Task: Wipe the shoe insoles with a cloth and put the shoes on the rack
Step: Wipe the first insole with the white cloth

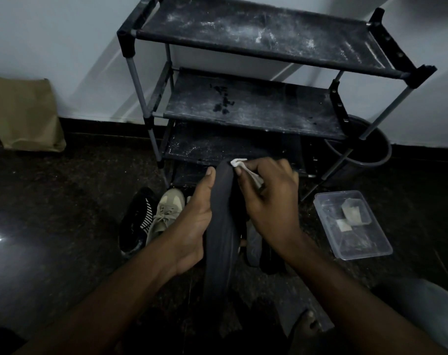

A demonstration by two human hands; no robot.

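Observation:
My left hand (pixel 192 221) grips a long dark grey insole (pixel 221 239) from its left side, thumb up along the edge near the tip. My right hand (pixel 269 198) pinches a small white cloth (pixel 243 167) and presses it against the insole's upper end. A beige lace-up shoe (pixel 165 213) and a black shoe with white stripes (pixel 136 221) stand on the floor to the left. Dark shoes (pixel 256 242) lie partly hidden behind the insole and my right wrist. The black shoe rack (pixel 243 106) stands just beyond, its dusty shelves bare.
A clear plastic box (pixel 353 224) holding folded white pieces sits on the floor to the right. A dark round bin (pixel 366 149) stands behind the rack's right legs. A brown paper bag (pixel 23 114) leans on the wall at left. The floor is dark.

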